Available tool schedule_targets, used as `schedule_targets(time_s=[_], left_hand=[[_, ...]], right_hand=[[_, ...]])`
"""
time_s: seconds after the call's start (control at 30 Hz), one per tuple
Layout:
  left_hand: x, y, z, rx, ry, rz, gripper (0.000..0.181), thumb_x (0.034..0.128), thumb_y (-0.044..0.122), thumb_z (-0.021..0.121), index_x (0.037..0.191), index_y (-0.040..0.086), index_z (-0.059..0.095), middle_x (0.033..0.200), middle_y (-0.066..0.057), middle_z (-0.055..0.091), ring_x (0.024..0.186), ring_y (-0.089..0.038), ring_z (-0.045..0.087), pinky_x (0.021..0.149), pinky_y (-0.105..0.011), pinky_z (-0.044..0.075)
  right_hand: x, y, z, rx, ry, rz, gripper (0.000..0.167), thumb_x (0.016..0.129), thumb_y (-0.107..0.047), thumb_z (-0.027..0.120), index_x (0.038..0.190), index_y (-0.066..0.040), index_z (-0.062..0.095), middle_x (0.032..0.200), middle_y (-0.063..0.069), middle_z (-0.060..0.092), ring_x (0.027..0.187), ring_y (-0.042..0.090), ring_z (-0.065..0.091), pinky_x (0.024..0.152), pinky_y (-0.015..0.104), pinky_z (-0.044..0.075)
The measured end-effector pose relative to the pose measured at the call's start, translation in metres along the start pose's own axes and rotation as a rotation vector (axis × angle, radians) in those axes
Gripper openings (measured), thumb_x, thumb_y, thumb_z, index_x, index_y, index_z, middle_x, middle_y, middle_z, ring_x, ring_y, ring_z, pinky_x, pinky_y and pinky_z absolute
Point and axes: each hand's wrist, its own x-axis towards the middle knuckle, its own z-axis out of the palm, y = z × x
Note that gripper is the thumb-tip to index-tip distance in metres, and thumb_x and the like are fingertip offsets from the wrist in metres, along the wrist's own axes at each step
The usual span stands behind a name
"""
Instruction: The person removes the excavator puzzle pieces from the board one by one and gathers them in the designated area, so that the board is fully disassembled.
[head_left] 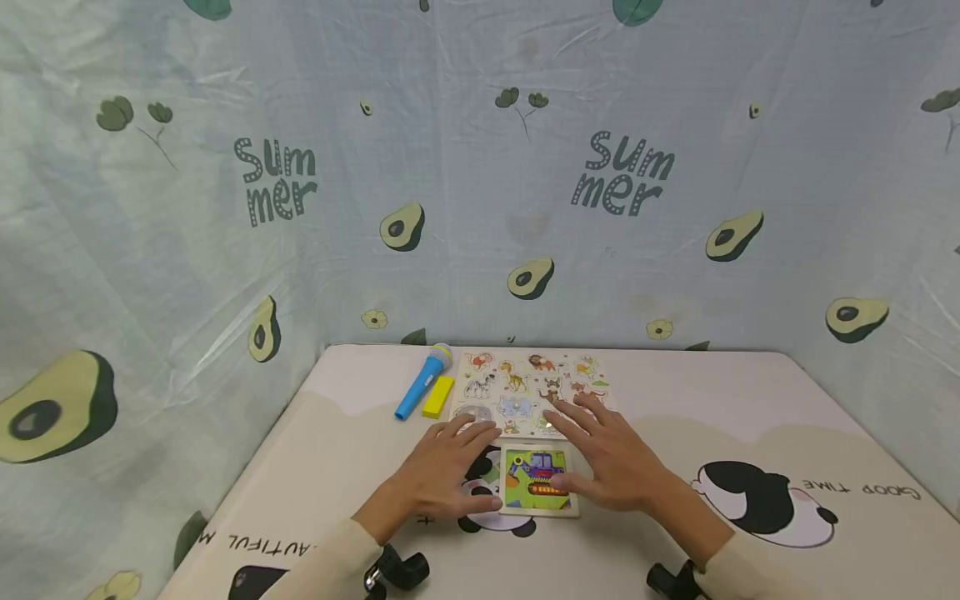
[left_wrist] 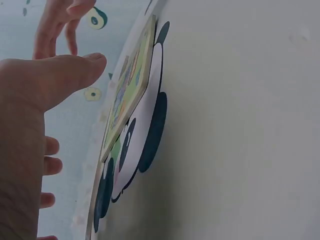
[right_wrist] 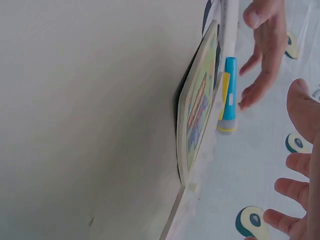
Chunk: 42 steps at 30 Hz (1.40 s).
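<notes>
A small square wooden puzzle [head_left: 536, 479] with an excavator picture lies flat on the table, assembled in its pale frame. To its left, my left hand [head_left: 450, 467] hovers with spread fingers and holds nothing. On the other side hovers my right hand [head_left: 611, 454], its fingers spread and its thumb over the puzzle's right part in the head view. Both wrist views show the thumbs apart from the puzzle [left_wrist: 127, 90]. Behind it lies a larger animal puzzle board [head_left: 517, 383], its front corners partly hidden by my fingertips.
Left of the animal board lie a yellow block [head_left: 438, 397] and a blue toy microphone [head_left: 420, 387] with a grey head. The tablecloth [head_left: 675, 392] carries printed panda and dog figures. A patterned curtain [head_left: 465, 167] encloses the table at the back and sides.
</notes>
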Motion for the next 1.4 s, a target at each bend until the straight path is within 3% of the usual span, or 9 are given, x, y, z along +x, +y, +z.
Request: schedule_targets(time_s=[0.27, 0.6, 0.7, 0.93, 1.4], left_hand=[[0.004, 0.002, 0.015, -0.063, -0.013, -0.038, 0.095, 0.0813, 0.079, 0.054, 0.156, 0.022, 0.041, 0.156, 0.0, 0.045, 0.144, -0.027, 0.037, 0.108, -0.056, 0.036], [0.009, 0.007, 0.021, -0.101, -0.037, -0.102, 0.092, 0.0793, 0.079, 0.053, 0.153, 0.024, 0.046, 0.15, 0.001, 0.049, 0.131, -0.025, 0.039, 0.1, -0.054, 0.032], [0.01, 0.009, 0.023, -0.093, -0.033, -0.099, 0.092, 0.0793, 0.08, 0.053, 0.153, 0.025, 0.046, 0.151, 0.002, 0.046, 0.129, -0.026, 0.037, 0.099, -0.053, 0.031], [0.01, 0.011, 0.031, -0.123, -0.012, -0.098, 0.092, 0.0795, 0.079, 0.054, 0.153, 0.024, 0.046, 0.152, 0.002, 0.044, 0.129, -0.026, 0.034, 0.1, -0.054, 0.029], [0.009, 0.009, 0.031, -0.129, -0.012, -0.116, 0.092, 0.0796, 0.077, 0.055, 0.154, 0.024, 0.046, 0.153, 0.003, 0.043, 0.131, -0.029, 0.033, 0.1, -0.056, 0.028]], right_hand=[[0.007, -0.014, 0.019, 0.165, -0.035, 0.07, 0.075, 0.088, -0.058, 0.069, 0.15, -0.019, 0.051, 0.144, 0.003, 0.055, 0.125, 0.026, 0.048, 0.103, 0.055, 0.044], [0.022, -0.025, 0.037, 0.39, -0.127, 0.217, 0.063, 0.093, -0.046, 0.07, 0.141, -0.009, 0.058, 0.121, 0.005, 0.058, 0.106, 0.019, 0.049, 0.092, 0.048, 0.048], [0.026, -0.028, 0.043, 0.407, -0.149, 0.235, 0.058, 0.093, -0.045, 0.07, 0.136, -0.008, 0.062, 0.111, 0.001, 0.058, 0.095, 0.014, 0.049, 0.083, 0.04, 0.046], [0.032, -0.037, 0.051, 0.403, -0.165, 0.268, 0.05, 0.091, -0.04, 0.073, 0.128, -0.007, 0.068, 0.109, 0.003, 0.06, 0.092, 0.015, 0.051, 0.082, 0.042, 0.046], [0.035, -0.046, 0.062, 0.346, -0.096, 0.323, 0.036, 0.087, -0.031, 0.079, 0.115, -0.01, 0.074, 0.093, -0.003, 0.056, 0.084, 0.014, 0.046, 0.071, 0.033, 0.041]])
